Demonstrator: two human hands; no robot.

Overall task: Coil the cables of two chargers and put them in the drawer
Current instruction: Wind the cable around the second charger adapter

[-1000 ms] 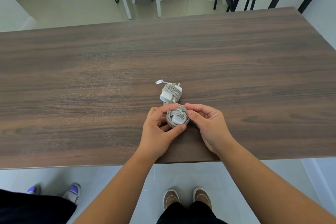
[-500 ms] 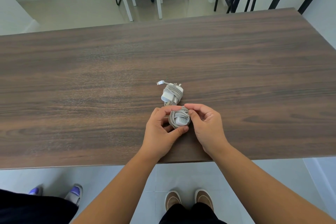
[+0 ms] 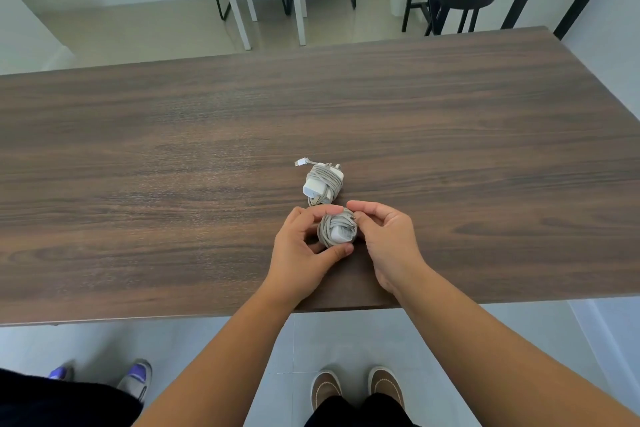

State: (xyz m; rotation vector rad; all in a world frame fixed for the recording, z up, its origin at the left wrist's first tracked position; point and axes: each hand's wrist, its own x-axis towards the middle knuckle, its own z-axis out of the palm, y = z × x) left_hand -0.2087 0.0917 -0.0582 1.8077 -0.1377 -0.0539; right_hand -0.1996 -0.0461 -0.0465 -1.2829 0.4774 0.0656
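The near charger [image 3: 338, 228], a white block wound in its grey cable, sits close to the front edge of the bench [image 3: 138, 156], pinched between the left hand [image 3: 304, 246], whose thumb and forefinger curl round it from nine o'clock, and the right hand [image 3: 384, 239], whose fingertips press its side from three o'clock. Just beyond it at twelve o'clock the second charger [image 3: 323, 184] lies wrapped, free of both hands, its connector tip [image 3: 300, 162] poking out toward ten o'clock.
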